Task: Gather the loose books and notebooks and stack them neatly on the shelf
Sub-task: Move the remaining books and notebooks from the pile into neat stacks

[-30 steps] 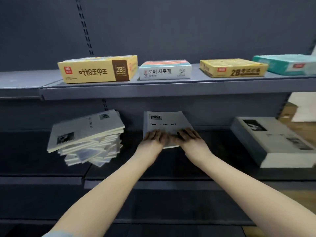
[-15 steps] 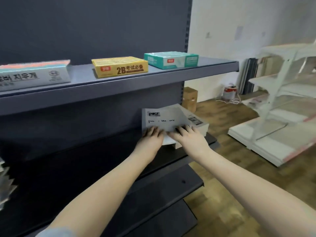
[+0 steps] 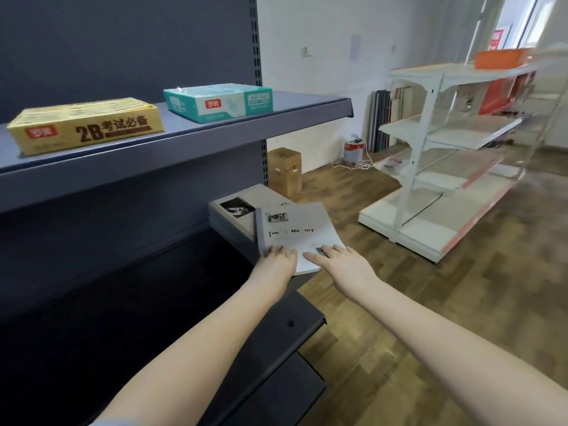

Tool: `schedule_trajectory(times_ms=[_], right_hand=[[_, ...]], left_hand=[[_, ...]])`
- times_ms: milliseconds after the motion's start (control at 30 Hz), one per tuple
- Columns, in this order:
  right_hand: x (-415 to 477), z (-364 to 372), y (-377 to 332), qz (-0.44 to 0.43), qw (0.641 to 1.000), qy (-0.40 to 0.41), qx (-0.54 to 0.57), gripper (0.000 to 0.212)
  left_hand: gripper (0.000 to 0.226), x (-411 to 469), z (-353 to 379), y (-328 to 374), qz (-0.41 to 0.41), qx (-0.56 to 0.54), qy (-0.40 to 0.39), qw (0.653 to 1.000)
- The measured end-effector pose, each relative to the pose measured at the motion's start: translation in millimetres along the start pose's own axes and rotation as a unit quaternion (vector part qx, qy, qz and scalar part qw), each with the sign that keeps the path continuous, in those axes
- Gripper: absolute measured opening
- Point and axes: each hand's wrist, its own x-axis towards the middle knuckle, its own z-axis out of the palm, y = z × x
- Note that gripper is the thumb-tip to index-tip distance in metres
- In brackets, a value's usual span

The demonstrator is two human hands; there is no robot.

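A thin grey notebook (image 3: 295, 229) with "Time Memory" on its cover lies tilted over a stack of grey books (image 3: 233, 215) at the right end of the dark middle shelf (image 3: 153, 290). Its near edge overhangs the stack. My left hand (image 3: 276, 261) grips the notebook's near left corner. My right hand (image 3: 336, 262) rests flat on the near right part of the cover, fingers straight. The underside of the notebook is hidden.
The upper shelf (image 3: 215, 130) carries a yellow 2B box (image 3: 86, 126) and a teal box (image 3: 218, 101). A cardboard box (image 3: 284, 170) and a paint can (image 3: 353, 152) stand on the wooden floor. A white shelving unit (image 3: 445, 155) stands to the right.
The notebook has travelled from the middle of the shelf to the right and now sits over the book stack. My view has turned right; the loose pile at left is out of sight.
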Motion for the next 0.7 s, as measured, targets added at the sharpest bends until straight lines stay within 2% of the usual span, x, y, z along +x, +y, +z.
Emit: schedule_trajectory(times_ms=[267,500,700], right_hand=[[24.1,17.1,3.7,0.017,1.0,0.003,0.022,0.077],[54.4,18.1,11.9,0.012,0.999,0.02,0.036,0.06],[90.5,26.7,26.7,0.047,0.996,-0.008,0.075,0.055]], left_hand=[[0.061,22.5,7.2,-10.5,-0.035,-0.046,0.0,0.998],[0.065,45.9,14.6,-23.6,-0.077,-0.082,-0.003,0.994],[0.06,73.5,21.7,-29.2,-0.101,-0.086,0.001,0.991]])
